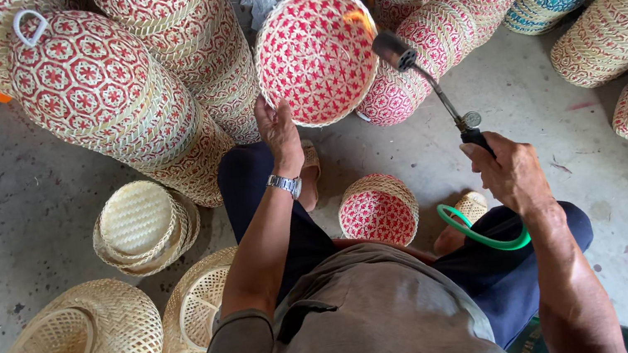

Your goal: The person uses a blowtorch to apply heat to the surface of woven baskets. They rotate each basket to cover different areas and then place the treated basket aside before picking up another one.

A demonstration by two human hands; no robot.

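— While the left hand point(278, 127) tilts that red-and-white woven basket point(316, 54) up off the floor, how do its fingers sit?
— Curled over the lower rim, gripping it.
— And the right hand point(508, 171)?
— Its fingers are wrapped tight round a gas torch point(434, 86); its flame licks the basket's upper right edge. A green hose point(481, 232) loops below.

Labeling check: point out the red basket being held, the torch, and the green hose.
red woven basket point(312, 55), head view, middle of its inner weave.
gas torch point(435, 90), head view, thin metal tube between nozzle and grip.
green hose point(479, 236), head view, loop over the lap.
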